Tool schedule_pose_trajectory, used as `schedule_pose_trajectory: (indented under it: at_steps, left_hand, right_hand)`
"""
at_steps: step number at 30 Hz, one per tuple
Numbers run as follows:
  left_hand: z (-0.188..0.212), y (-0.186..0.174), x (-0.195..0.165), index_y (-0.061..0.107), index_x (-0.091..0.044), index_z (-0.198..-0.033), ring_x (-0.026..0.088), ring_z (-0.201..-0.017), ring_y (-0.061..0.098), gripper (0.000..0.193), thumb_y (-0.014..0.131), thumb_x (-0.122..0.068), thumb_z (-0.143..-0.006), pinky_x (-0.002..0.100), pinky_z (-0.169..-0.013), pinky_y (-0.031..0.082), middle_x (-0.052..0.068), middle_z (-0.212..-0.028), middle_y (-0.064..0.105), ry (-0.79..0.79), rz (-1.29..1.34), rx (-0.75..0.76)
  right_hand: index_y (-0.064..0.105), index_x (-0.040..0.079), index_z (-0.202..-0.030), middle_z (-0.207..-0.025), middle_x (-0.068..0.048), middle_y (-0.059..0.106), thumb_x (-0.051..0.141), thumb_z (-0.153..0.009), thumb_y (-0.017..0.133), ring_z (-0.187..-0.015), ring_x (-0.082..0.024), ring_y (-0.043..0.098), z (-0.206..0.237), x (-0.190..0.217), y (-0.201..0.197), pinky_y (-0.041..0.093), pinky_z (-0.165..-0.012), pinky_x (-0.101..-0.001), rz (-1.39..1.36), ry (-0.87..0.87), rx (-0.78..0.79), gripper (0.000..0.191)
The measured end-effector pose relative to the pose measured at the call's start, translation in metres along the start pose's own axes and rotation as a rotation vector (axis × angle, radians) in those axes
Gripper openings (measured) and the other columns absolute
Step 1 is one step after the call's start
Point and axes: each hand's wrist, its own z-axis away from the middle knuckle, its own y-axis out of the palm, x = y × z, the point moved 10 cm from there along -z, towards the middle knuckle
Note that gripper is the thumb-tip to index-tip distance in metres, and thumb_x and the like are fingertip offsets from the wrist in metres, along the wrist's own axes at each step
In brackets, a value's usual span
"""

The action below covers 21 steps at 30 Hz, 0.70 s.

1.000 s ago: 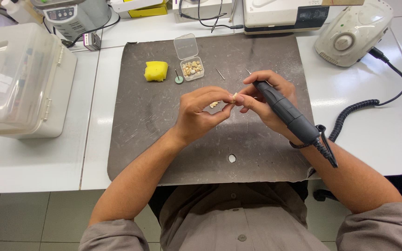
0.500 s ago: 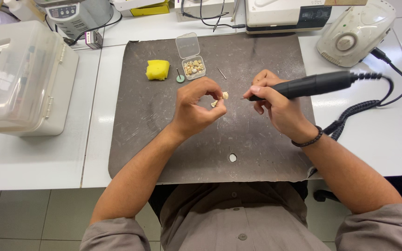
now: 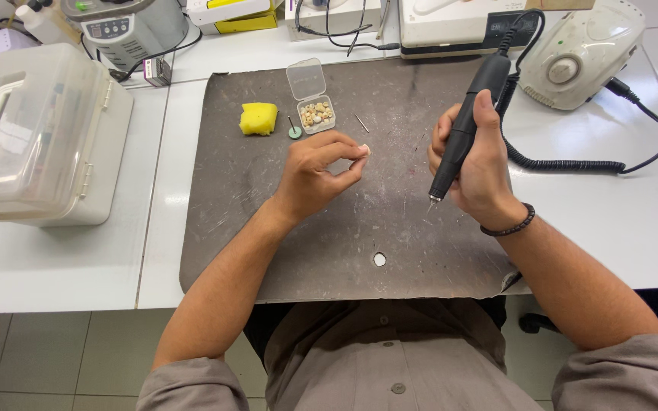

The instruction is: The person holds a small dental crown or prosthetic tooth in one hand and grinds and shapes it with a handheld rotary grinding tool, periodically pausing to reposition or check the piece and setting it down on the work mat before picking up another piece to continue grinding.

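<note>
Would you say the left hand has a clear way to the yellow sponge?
Probably yes: the left hand pinches a small white piece, but bare mat lies between it and the yellow sponge.

Work mat [image 3: 329, 228]: dark grey, matt, scratched and scuffed. Handpiece [image 3: 466, 129] over it: black matt plastic, metal tip. Sponge [image 3: 258, 119] on it: yellow, porous. Small box [image 3: 311, 99] beside sponge: clear glossy plastic.

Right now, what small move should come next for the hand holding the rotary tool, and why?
Probably swing the black handpiece tip back toward the small pale piece pinched by the left hand: the right hand holds it upright, tip apart from the piece.
</note>
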Motion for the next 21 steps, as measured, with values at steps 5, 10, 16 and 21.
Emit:
schedule_pose_trajectory:
  at_steps: [5, 10, 16, 21]
  left_hand:
    - [0.003, 0.001, 0.017, 0.073, -0.002, -0.092, 0.012, -0.087, 0.076, 0.01, 0.081, -0.001, -0.087, 0.028, -0.079, 0.064, 0.006, -0.095, 0.077, -0.137, 0.194, -0.048]
    - [0.007, 0.0, 0.039, 0.067, -0.002, -0.089, 0.009, -0.087, 0.075, 0.011, 0.078, -0.002, -0.088, 0.026, -0.082, 0.066, 0.005, -0.094, 0.073, -0.271, 0.321, -0.057]
    - [0.015, 0.036, 0.037, 0.067, -0.001, -0.085, 0.021, -0.073, 0.07, 0.015, 0.081, -0.005, -0.08, 0.037, -0.066, 0.058, 0.01, -0.079, 0.07, -0.205, -0.139, 0.338]
    - [0.006, 0.035, 0.02, 0.072, -0.007, -0.107, 0.021, -0.08, 0.071, 0.032, 0.086, -0.016, -0.08, 0.038, -0.072, 0.058, 0.007, -0.088, 0.071, -0.132, -0.096, 0.351]
  right_hand:
    - [0.05, 0.011, -0.108, -0.082, -0.005, 0.057, 0.054, -0.107, 0.052, -0.067, -0.013, 0.061, -0.007, 0.004, -0.005, 0.048, -0.053, -0.027, -0.153, 0.0, 0.025, 0.043]
    - [0.048, 0.015, -0.117, -0.107, -0.009, 0.068, 0.027, -0.101, 0.07, -0.086, -0.016, 0.068, -0.008, 0.02, -0.006, 0.058, -0.075, -0.0302, -0.092, -0.056, 0.083, 0.03]
    - [0.051, 0.01, -0.123, -0.07, -0.008, 0.065, 0.043, -0.113, 0.049, -0.048, -0.007, 0.059, -0.005, 0.015, 0.012, 0.047, -0.04, -0.0174, -0.355, 0.049, 0.261, 0.035]
    - [0.049, 0.0, -0.123, -0.087, -0.008, 0.064, 0.044, -0.119, 0.044, -0.061, -0.011, 0.059, -0.006, -0.005, 0.001, 0.047, -0.048, -0.0232, -0.237, 0.201, 0.077, 0.044]
